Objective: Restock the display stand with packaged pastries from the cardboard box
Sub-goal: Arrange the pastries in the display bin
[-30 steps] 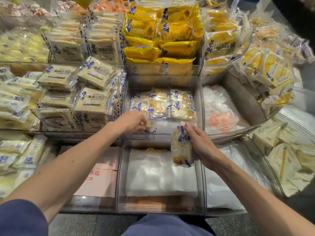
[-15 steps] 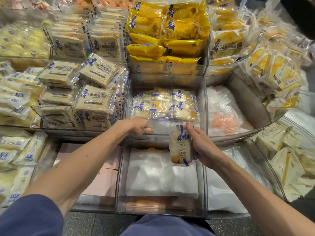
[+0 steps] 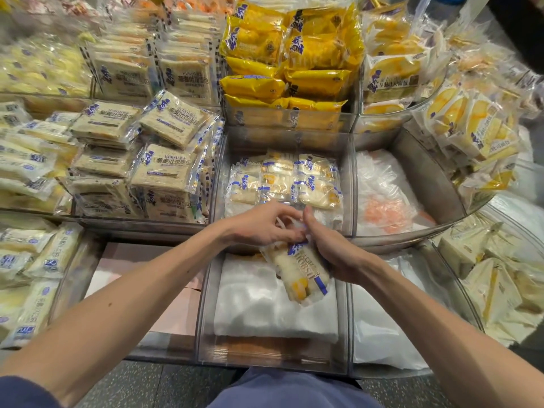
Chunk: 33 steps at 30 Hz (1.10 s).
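Note:
A clear-wrapped pastry packet (image 3: pixel 300 275) with blue print and a yellow filling hangs over the front middle bin. My right hand (image 3: pixel 329 248) grips its right side and top end. My left hand (image 3: pixel 265 225) has come across and pinches the packet's crinkled top edge beside the right fingers. Behind the hands, the middle clear bin (image 3: pixel 347 178) of the display stand holds several matching small packets (image 3: pixel 282 181) laid flat in rows. No cardboard box is in view.
Stacked toast-bread packets (image 3: pixel 153 160) fill the bin to the left, yellow bags (image 3: pixel 288 54) the tier above. The right bin holds clear bags with pink pieces (image 3: pixel 385 210). Front bins hold white plastic (image 3: pixel 265 304) and a pink carton (image 3: pixel 176 290). Sandwich packs (image 3: pixel 494 278) lie far right.
My left hand left the middle bin and moved right to meet my right hand at the packet's top. The packet has tilted, its lower end swinging out to the right.

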Available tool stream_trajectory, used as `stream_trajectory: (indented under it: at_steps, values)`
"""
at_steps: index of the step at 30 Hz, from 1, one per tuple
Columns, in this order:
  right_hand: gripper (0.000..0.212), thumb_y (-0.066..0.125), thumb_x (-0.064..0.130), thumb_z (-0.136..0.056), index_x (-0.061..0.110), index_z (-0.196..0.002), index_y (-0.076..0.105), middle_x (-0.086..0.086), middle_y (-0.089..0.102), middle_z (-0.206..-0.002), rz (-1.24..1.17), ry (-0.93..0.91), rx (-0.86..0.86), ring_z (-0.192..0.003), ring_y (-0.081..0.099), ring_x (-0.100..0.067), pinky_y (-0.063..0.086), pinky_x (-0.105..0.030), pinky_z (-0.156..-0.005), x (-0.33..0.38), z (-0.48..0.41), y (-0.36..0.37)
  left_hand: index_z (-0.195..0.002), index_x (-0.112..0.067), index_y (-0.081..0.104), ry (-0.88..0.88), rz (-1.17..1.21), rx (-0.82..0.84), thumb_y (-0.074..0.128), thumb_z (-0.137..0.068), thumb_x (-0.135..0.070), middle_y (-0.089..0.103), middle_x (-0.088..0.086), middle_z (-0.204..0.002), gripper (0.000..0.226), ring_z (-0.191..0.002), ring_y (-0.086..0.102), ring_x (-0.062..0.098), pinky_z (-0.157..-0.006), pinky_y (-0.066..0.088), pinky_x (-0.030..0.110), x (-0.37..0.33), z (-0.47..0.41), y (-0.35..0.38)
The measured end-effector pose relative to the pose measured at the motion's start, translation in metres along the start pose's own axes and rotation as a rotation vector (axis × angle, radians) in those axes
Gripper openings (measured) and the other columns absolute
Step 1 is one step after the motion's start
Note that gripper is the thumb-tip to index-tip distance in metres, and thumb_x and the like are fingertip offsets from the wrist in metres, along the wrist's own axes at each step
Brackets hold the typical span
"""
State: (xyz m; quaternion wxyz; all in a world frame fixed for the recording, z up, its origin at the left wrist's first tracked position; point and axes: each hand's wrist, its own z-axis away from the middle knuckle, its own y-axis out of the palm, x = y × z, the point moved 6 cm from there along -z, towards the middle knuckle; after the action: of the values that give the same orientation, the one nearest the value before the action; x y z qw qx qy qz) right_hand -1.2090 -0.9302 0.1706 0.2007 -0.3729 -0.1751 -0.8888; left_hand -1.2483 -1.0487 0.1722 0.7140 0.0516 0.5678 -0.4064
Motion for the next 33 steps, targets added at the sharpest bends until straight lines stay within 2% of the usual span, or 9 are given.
stream_trajectory:
  at_steps: [3, 7, 10, 12, 15, 19, 24, 29, 33]
  values:
    - [0.048, 0.051, 0.053, -0.088, 0.015, -0.115, 0.064, -0.017, 0.07, -0.117, 0.002, -0.034, 0.137, -0.11, 0.064, -0.037, 0.048, -0.054, -0.103, -0.003, 0.005, 0.003, -0.096, -0.04, 0.071, -0.029, 0.047, -0.008, 0.071, -0.09, -0.026, 0.065, -0.001, -0.073, 0.015, -0.065, 0.055, 0.009, -0.067, 0.046, 0.031, 0.009, 0.008, 0.0]
    - [0.052, 0.084, 0.01, -0.077, -0.002, -0.119, 0.055, -0.012, 0.071, -0.102, 0.166, 0.024, 0.124, -0.091, 0.067, -0.026, 0.05, -0.047, -0.089, -0.024, -0.001, -0.018, -0.098, -0.009, 0.064, -0.117, 0.089, -0.067, 0.067, -0.093, -0.015, 0.061, 0.001, -0.083, 0.008, -0.057, 0.054, 0.0, -0.063, 0.046, 0.027, 0.024, 0.017, -0.002]
    - [0.03, 0.082, 0.012, -0.079, 0.008, -0.102, 0.064, -0.004, 0.069, -0.091, 0.365, -0.055, 0.018, -0.076, 0.065, -0.012, 0.05, -0.023, -0.065, -0.015, -0.006, -0.031, -0.093, -0.015, 0.052, -0.159, 0.166, -0.091, 0.063, -0.094, -0.01, 0.06, 0.004, -0.08, 0.012, -0.057, 0.054, 0.006, -0.056, 0.045, 0.027, 0.031, 0.019, 0.001]
    - [0.029, 0.084, 0.02, -0.077, 0.016, -0.099, 0.065, -0.002, 0.067, -0.1, 0.494, -0.164, -0.047, -0.083, 0.063, -0.012, 0.048, -0.019, -0.065, 0.006, -0.009, -0.036, -0.1, -0.02, 0.05, -0.13, 0.206, -0.152, 0.062, -0.094, -0.007, 0.061, 0.005, -0.075, 0.019, -0.056, 0.054, 0.011, -0.056, 0.044, 0.029, 0.028, 0.016, -0.008]
    - [0.047, 0.085, 0.028, -0.074, 0.018, -0.111, 0.058, 0.0, 0.061, -0.111, 0.663, -0.299, -0.202, -0.096, 0.061, -0.018, 0.051, -0.029, -0.077, 0.038, -0.017, -0.045, -0.119, -0.031, 0.054, -0.044, 0.179, -0.254, 0.062, -0.095, -0.007, 0.064, 0.006, -0.08, 0.035, -0.063, 0.06, 0.011, -0.06, 0.051, 0.028, 0.018, 0.007, -0.031]
    - [0.052, 0.082, 0.03, -0.078, 0.017, -0.118, 0.05, -0.002, 0.06, -0.1, 0.861, -0.446, -0.352, -0.084, 0.061, -0.019, 0.044, -0.028, -0.065, 0.066, -0.031, -0.054, -0.116, -0.032, 0.065, 0.006, -0.023, -0.416, 0.063, -0.096, -0.013, 0.067, -0.002, -0.084, 0.027, -0.069, 0.061, 0.004, -0.075, 0.055, 0.033, 0.019, -0.006, -0.055]
    - [0.049, 0.075, 0.025, -0.087, 0.011, -0.124, 0.046, -0.014, 0.068, -0.115, 1.107, -0.453, -0.294, -0.097, 0.064, -0.031, 0.049, -0.036, -0.079, 0.046, -0.053, -0.052, -0.111, -0.027, 0.065, -0.027, -0.269, -0.408, 0.065, -0.095, -0.019, 0.064, -0.008, -0.097, 0.019, -0.075, 0.062, 0.002, -0.086, 0.054, 0.039, 0.028, -0.011, -0.046]
    - [0.039, 0.069, 0.026, -0.093, 0.016, -0.125, 0.05, -0.013, 0.064, -0.126, 1.208, -0.482, -0.245, -0.099, 0.063, -0.028, 0.052, -0.04, -0.082, 0.036, -0.059, -0.051, -0.137, -0.034, 0.052, -0.036, -0.354, -0.342, 0.063, -0.096, -0.02, 0.061, -0.008, -0.098, 0.045, -0.087, 0.059, 0.007, -0.096, 0.043, 0.033, 0.034, -0.011, -0.035]
    - [0.03, 0.064, 0.027, -0.095, 0.018, -0.123, 0.058, -0.011, 0.063, -0.13, 1.278, -0.45, -0.204, -0.107, 0.062, -0.028, 0.053, -0.041, -0.089, 0.037, -0.065, -0.05, -0.137, -0.035, 0.054, -0.047, -0.451, -0.298, 0.058, -0.099, -0.021, 0.056, -0.007, -0.103, 0.041, -0.099, 0.049, 0.011, -0.097, 0.036, 0.033, 0.034, -0.016, -0.032]
